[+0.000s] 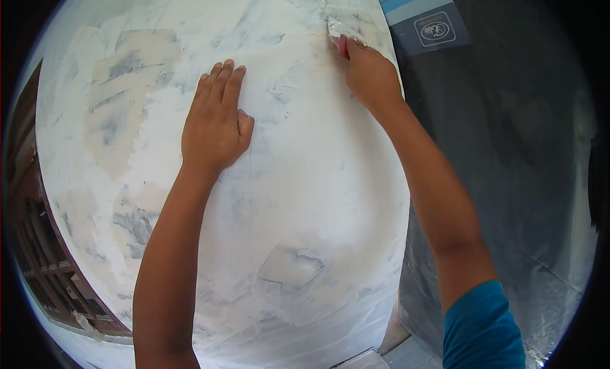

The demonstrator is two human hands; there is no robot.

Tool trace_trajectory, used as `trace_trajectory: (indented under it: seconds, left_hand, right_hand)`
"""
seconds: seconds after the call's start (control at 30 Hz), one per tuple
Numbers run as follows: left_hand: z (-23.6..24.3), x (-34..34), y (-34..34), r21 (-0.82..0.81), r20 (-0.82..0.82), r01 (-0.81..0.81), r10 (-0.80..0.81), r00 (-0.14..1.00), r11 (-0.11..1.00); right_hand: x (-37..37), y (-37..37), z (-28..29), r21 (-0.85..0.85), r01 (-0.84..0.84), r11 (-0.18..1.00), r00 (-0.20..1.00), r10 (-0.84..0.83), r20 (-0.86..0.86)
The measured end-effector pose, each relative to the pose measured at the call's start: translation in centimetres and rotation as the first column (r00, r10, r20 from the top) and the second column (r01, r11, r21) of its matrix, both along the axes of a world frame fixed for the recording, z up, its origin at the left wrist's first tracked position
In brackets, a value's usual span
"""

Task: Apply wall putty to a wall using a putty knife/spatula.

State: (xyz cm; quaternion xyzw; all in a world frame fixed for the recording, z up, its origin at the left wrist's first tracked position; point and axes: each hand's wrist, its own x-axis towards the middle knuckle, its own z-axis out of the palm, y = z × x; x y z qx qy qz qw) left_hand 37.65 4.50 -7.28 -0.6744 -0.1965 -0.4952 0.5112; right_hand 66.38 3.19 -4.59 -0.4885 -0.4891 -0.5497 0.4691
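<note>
A white wall (305, 159), patched with beige and grey smears of filler, takes up most of the view. My left hand (216, 121) lies flat against it near the middle, fingers stretched upward and the thumb out to the side; it holds nothing. At the upper right, close to the wall's edge, my right hand (373, 77) is closed round a putty knife (342, 46) with a pinkish-red handle. Whitish paste coats the visible part of its blade, which meets a greyish damp-looking patch (356, 26). My fingers hide the rest of the handle.
To the right hangs a dark sheet (502, 147), with a blue and navy printed panel (438, 26) at its top. A brown wooden window frame with bars (57, 261) stands at the left. Low in the wall is a squarish patch with cracked edges (291, 267).
</note>
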Motion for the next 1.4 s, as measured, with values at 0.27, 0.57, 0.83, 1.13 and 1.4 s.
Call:
trace_trajectory:
  seconds: [0.27, 0.57, 0.83, 1.13, 1.4]
  left_hand:
    - [-0.7, -2.3, 0.4, 0.002, 0.037, -0.065, 0.065, 0.997, 0.998]
    - [-0.4, -0.8, 0.2, 0.013, 0.011, -0.028, 0.028, 1.000, 1.000]
    - [-0.7, -1.9, 0.6, 0.017, 0.027, -0.055, 0.055, 0.998, 0.998]
    - [-0.3, -1.4, 0.3, 0.041, 0.015, -0.052, 0.051, 0.999, 0.998]
    - [-0.8, -1.7, -0.4, -0.055, -0.022, 0.006, -0.007, 1.000, 0.998]
  right_hand:
    - [-8.8, -7.6, -5.6, -0.304, -0.201, 0.931, 0.980, 0.191, -0.063]
    - [-4.1, 0.9, -1.9, -0.044, -0.054, 0.998, 0.996, 0.057, 0.065]
    - [-5.3, -6.4, -3.4, -0.165, -0.253, 0.953, 0.967, 0.251, -0.034]
    - [-6.0, 1.4, -6.9, 0.064, -0.019, 0.998, 0.979, 0.005, 0.204]
    - [-11.4, -5.2, -25.4, -0.303, -0.216, 0.928, 0.929, 0.291, 0.229]
